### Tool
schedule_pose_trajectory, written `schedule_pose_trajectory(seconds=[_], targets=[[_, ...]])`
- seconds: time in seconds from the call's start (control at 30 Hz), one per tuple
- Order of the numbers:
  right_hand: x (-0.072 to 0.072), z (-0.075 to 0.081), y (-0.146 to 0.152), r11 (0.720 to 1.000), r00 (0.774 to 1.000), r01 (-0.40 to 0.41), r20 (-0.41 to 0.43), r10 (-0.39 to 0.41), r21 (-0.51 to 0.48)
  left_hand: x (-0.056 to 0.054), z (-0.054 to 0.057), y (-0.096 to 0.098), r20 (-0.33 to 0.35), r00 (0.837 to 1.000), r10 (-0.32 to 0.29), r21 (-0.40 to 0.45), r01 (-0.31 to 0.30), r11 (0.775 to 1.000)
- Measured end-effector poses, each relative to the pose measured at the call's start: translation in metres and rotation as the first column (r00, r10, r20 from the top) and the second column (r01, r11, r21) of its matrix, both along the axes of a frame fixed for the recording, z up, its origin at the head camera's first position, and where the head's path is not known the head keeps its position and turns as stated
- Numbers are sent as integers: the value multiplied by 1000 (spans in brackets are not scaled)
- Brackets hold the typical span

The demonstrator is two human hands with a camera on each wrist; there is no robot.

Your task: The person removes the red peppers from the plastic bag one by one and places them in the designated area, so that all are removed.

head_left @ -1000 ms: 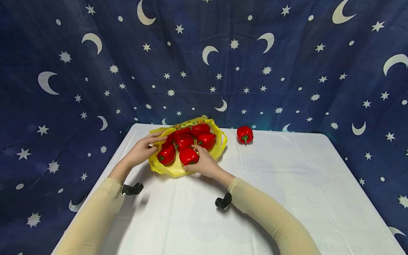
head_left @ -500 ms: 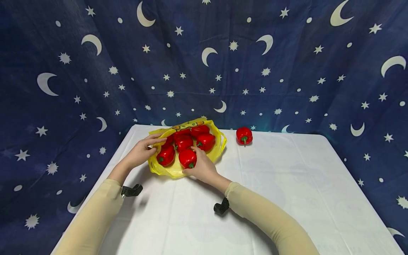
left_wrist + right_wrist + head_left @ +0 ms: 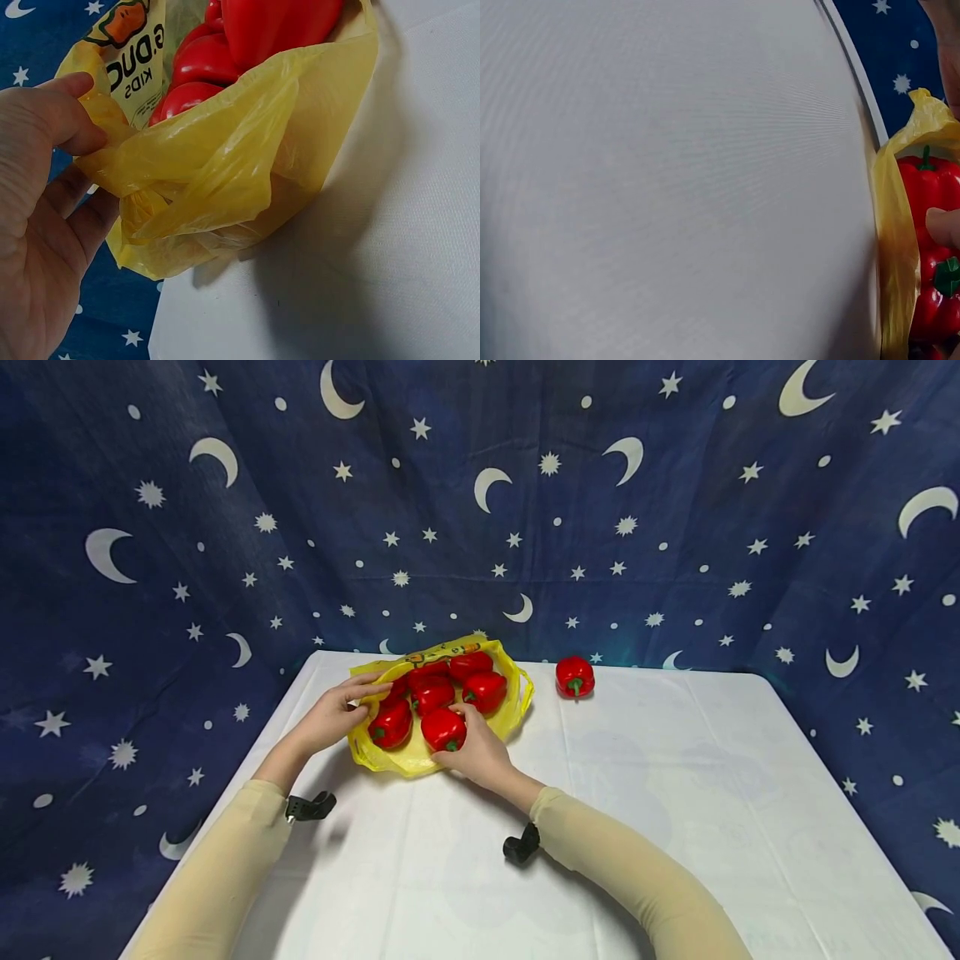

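Observation:
A yellow plastic bag (image 3: 411,765) lies with its mouth open towards me at the back left of the table, several red bell peppers inside. My left hand (image 3: 333,714) pinches its left rim; in the left wrist view thumb and fingers hold the crumpled yellow film (image 3: 202,172). At the bag's front opening my right hand (image 3: 483,752) grips a red bell pepper (image 3: 441,727), its green stem turned towards me. Only the thumb (image 3: 943,226) of that hand shows clearly in the right wrist view. Another bell pepper (image 3: 574,676) sits apart, right of the bag.
The table wears a white cloth (image 3: 645,810), stretching away to the right and front. A dark blue curtain (image 3: 480,560) with moons and stars hangs behind the table and at both sides. Black cameras (image 3: 311,807) are strapped to both wrists.
My right forearm has shifted slightly left, and the bell pepper in my right hand has dipped and risen a little. The left hand keeps its place on the bag.

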State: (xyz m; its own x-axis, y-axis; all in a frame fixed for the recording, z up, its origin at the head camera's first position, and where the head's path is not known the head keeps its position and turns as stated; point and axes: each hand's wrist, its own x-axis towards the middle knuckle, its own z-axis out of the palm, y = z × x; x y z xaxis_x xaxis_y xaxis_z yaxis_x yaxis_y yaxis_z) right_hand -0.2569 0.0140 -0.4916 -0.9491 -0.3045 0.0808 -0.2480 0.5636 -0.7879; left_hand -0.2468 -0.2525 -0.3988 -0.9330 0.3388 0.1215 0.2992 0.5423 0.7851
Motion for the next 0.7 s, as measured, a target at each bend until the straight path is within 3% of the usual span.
schedule_pose_trajectory(seconds=[0.3, 0.7], targets=[[-5, 3, 10, 984, 998, -23, 49, 32, -174, -20, -26, -13, -23, 1000, 6, -11, -6, 1000], [-5, 16, 37, 965, 999, -2, 43, 13, -262, -22, -28, -15, -40, 999, -8, -19, 7, 1000]])
